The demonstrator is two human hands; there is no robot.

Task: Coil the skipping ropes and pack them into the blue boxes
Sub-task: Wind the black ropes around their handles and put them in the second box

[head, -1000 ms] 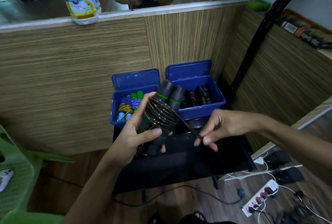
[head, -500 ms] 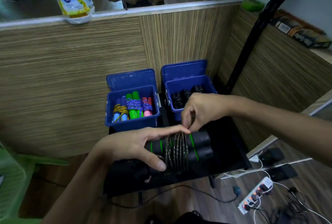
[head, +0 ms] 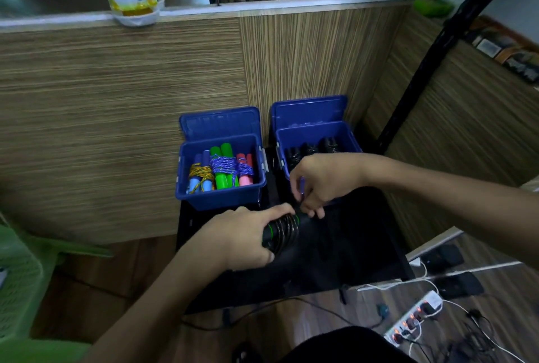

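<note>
2 hands [head: 280,217] on 1 coiled rope [head: 282,231]

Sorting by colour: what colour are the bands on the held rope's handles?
Green bands on black, head view.

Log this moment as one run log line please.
left hand: grips black rope bundle | right hand: pinches cord end | both blue boxes: open

A: Rope status?
B: Black skipping rope [head: 282,231], green-banded handles, cord coiled round them, lying sideways at frame centre.
A: Boxes?
B: Left blue box [head: 220,196] holds colourful coiled ropes [head: 220,169]; right blue box [head: 350,141] holds black ones. Lids open.
</note>
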